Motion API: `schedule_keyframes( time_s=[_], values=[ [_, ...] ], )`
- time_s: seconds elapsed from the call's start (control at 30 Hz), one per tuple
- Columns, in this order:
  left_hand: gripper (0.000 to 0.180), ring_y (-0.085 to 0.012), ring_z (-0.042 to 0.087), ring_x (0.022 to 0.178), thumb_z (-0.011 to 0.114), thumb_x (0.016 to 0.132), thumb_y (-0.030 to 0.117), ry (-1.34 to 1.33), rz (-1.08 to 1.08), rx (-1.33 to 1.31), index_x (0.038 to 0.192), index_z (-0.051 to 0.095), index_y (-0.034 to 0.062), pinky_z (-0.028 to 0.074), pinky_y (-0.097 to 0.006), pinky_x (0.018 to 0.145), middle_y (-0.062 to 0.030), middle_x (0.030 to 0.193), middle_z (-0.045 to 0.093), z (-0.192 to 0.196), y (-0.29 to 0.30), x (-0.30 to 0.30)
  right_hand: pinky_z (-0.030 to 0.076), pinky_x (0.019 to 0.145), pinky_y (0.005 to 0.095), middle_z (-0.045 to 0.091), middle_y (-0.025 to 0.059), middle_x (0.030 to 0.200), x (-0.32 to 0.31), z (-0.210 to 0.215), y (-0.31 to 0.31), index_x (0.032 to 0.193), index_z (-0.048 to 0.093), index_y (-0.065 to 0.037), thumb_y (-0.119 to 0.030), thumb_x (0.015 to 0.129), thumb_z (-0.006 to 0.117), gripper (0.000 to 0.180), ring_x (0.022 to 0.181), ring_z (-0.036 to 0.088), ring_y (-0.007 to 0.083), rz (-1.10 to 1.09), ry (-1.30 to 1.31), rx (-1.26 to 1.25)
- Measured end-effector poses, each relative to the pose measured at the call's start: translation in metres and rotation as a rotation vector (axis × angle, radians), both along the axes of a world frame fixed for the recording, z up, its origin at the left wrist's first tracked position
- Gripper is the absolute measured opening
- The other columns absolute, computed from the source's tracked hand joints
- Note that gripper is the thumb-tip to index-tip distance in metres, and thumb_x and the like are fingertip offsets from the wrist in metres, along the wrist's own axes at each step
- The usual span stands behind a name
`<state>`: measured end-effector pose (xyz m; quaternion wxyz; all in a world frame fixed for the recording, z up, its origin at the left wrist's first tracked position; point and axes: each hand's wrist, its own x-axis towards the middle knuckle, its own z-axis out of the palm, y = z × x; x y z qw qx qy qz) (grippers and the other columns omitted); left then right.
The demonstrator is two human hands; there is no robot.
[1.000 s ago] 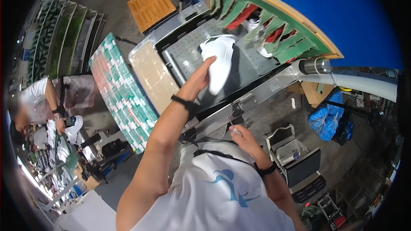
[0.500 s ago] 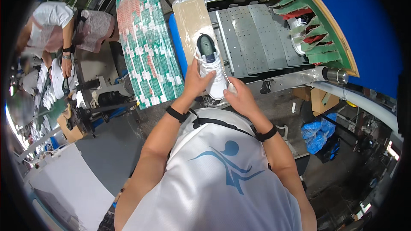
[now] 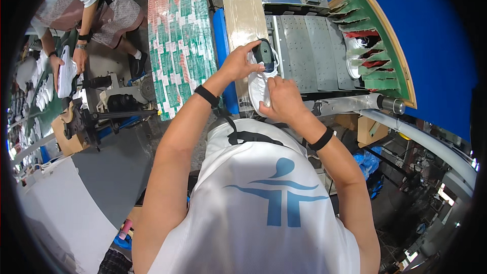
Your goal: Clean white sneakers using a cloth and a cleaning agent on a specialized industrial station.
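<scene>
A white lace-up sneaker [image 3: 258,91] with a dark green insole and black collar lining lies over the tan-topped ledge, toe toward me. My left hand [image 3: 240,64] is closed on its left side, with fingers at the collar and the thumb by the tongue. My right hand [image 3: 284,99] grips the sneaker from the right. Its fingers are bent at the laces and its thumb lies along the toe. Whether a lace is pinched in those fingers is hard to make out.
Right of the ledge [image 3: 244,18] runs a perforated grey plate conveyor [image 3: 297,45] into a wood-framed opening with green flaps [image 3: 378,63]. A white shoe [image 3: 353,58] sits there. A taped green-and-white table [image 3: 180,45] stands left. Beyond it, a co-worker [image 3: 83,7] holds another shoe [image 3: 66,73].
My left hand has moved up to the sneaker's collar. My right hand has shifted from beside the toe onto the laces. The co-worker has lifted a shoe.
</scene>
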<state>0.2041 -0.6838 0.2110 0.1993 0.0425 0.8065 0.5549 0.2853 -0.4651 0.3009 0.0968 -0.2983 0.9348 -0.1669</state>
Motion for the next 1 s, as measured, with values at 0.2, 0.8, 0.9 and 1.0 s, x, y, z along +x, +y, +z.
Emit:
schedule_keyframes(
  time_s=[0.2,0.8,0.9,1.0],
  values=[
    [0.098,-0.0398,0.074,0.099,0.102,0.073,0.033,0.1,-0.098,-0.188,0.157,0.052,0.0223,0.058,-0.047,0.091,-0.0213,0.111,0.074,0.007,-0.006,-0.019,0.057,0.093,0.0537,0.072,0.0327,0.11,0.003,0.017,-0.023,0.117,0.069,0.013,-0.038,0.085,0.077,0.061,0.103,0.072,0.0484,-0.216,-0.434,-0.103],
    [0.104,-0.0397,0.076,0.111,0.094,0.08,0.054,-0.297,-0.459,-0.465,0.159,0.054,0.0007,0.059,-0.044,0.1,-0.0274,0.12,0.078,0.103,0.007,-0.082,0.056,0.099,0.0489,0.074,0.0327,0.115,0.002,0.019,0.022,0.121,0.07,0.011,-0.041,0.089,0.076,0.061,0.111,0.071,0.0472,-0.205,-0.544,-0.334],
    [0.105,-0.0383,0.077,0.11,0.094,0.08,0.055,0.02,-0.511,-0.426,0.16,0.053,0.0016,0.058,-0.044,0.1,-0.0278,0.121,0.078,0.048,0.001,-0.067,0.057,0.095,0.0513,0.074,0.0325,0.11,0.002,0.018,-0.002,0.113,0.071,0.012,-0.042,0.087,0.077,0.06,0.105,0.072,0.048,-0.164,-0.467,-0.219],
    [0.095,-0.038,0.077,0.11,0.093,0.082,0.053,0.165,-0.448,-0.355,0.159,0.058,0.0091,0.058,-0.043,0.097,-0.0266,0.12,0.078,0.028,0.008,-0.059,0.059,0.09,0.053,0.074,0.0322,0.102,-0.011,0.013,-0.027,0.107,0.071,0.012,-0.044,0.085,0.076,0.06,0.098,0.074,0.0481,-0.179,-0.449,-0.198]
  ],
)
